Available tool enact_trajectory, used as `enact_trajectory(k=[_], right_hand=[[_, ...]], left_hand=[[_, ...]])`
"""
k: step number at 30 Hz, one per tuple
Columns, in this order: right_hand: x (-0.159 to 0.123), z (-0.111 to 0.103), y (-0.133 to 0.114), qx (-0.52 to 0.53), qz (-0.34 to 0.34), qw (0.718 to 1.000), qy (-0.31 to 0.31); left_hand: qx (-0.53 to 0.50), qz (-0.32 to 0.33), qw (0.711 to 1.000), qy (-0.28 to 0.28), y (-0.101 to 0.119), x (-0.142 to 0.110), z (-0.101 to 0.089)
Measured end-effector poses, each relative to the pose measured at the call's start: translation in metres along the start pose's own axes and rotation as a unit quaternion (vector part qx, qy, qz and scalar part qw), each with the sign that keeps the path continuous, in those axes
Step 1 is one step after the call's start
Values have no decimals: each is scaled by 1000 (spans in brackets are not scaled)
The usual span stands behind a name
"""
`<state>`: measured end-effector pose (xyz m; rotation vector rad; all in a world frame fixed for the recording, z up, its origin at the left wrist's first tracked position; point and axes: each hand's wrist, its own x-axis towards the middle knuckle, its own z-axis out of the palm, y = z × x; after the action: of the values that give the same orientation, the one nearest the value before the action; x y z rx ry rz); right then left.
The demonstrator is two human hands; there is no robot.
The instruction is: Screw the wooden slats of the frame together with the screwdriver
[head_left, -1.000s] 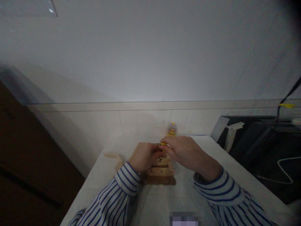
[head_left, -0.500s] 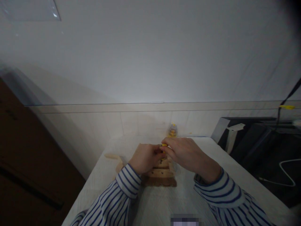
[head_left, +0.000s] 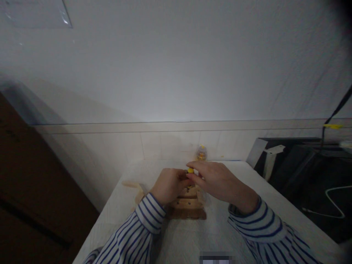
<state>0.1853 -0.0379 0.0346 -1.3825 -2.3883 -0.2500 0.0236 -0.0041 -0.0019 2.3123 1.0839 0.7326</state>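
A small stepped wooden structure (head_left: 187, 204) with dark holes stands on the white table (head_left: 247, 183) in front of me. My left hand (head_left: 168, 185) is curled against its upper left side. My right hand (head_left: 213, 179) comes in from the right, its fingers pinched on a small yellow piece (head_left: 190, 170) at the top of the structure. Both wrists wear blue-and-white striped sleeves. What my left fingers hold, if anything, is hidden.
A small jar with a yellow lid (head_left: 201, 153) stands at the table's far edge by the tiled wall. Flat wooden pieces (head_left: 131, 184) lie left of the structure. A dark unit with a white cable (head_left: 334, 190) is on the right, and a dark door (head_left: 33, 190) on the left.
Both hands have stayed at the top of the wooden structure with only slight finger shifts. The yellow piece shows a little more between the fingertips now.
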Motion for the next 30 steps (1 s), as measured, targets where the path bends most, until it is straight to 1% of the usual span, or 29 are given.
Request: enact_trajectory(k=[4, 8, 13, 22, 27, 30], right_hand=[[0, 1, 2, 19, -12, 1000, 16], [1, 0, 2, 24, -22, 999, -9], [1, 0, 3, 15, -20, 1000, -12], [0, 0, 3, -1, -16, 1000, -12], [0, -1, 2, -12, -10, 1000, -16], [0, -2, 2, -20, -11, 1000, -15]], left_hand=[[-7, 2, 1000, -8, -2, 0, 1], [13, -11, 1000, -13, -2, 1, 2], [27, -29, 999, -20, -2, 1, 2], [21, 8, 1000, -14, -4, 1, 4], [34, 13, 999, -12, -4, 1, 4], [32, 3, 999, -17, -3, 1, 3]])
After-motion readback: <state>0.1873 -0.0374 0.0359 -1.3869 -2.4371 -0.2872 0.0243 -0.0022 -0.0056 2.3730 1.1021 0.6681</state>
